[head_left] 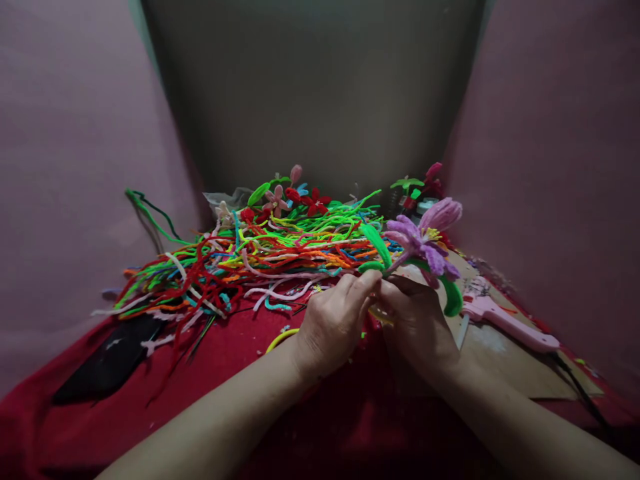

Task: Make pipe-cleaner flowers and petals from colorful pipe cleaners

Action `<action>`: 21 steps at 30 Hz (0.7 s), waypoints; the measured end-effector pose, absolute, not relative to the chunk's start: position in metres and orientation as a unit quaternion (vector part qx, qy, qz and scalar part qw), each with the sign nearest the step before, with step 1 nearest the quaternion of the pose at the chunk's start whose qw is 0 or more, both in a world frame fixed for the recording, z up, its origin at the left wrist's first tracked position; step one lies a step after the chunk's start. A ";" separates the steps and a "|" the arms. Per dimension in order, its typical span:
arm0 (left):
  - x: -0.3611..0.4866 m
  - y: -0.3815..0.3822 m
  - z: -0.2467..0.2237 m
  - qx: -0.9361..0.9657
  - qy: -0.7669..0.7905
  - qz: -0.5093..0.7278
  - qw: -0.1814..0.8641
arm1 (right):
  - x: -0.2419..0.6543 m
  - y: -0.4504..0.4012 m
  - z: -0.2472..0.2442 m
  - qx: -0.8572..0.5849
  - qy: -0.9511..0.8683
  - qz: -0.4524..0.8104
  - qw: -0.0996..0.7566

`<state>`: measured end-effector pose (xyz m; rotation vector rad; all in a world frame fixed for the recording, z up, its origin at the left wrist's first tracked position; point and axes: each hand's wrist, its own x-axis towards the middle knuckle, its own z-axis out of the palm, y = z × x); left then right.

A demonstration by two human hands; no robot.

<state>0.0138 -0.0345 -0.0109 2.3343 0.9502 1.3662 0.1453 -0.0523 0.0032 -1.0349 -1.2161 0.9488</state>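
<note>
A purple pipe-cleaner flower with a yellow centre and green leaves stands tilted above both hands. My left hand pinches its stem just under the leaves. My right hand grips the lower stem, with a green loop curling past its knuckles. The two hands touch each other over the red cloth.
A big heap of loose coloured pipe cleaners lies behind the hands, with finished small flowers at its back. A pink glue gun rests on brown cardboard at right. A black flat object lies left. Walls close in around.
</note>
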 end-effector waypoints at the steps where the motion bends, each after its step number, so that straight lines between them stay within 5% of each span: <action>1: 0.014 -0.034 -0.011 0.811 0.325 0.468 0.131 | 0.145 -0.052 0.002 -0.443 -0.529 0.404 0.601; 10: 0.017 -0.039 0.004 0.738 0.301 0.545 0.258 | 0.143 -0.050 0.001 -0.422 -0.477 0.457 0.620; 21: 0.011 -0.037 0.001 0.800 0.303 0.504 0.118 | 0.138 -0.056 0.003 -0.405 -0.486 0.452 0.629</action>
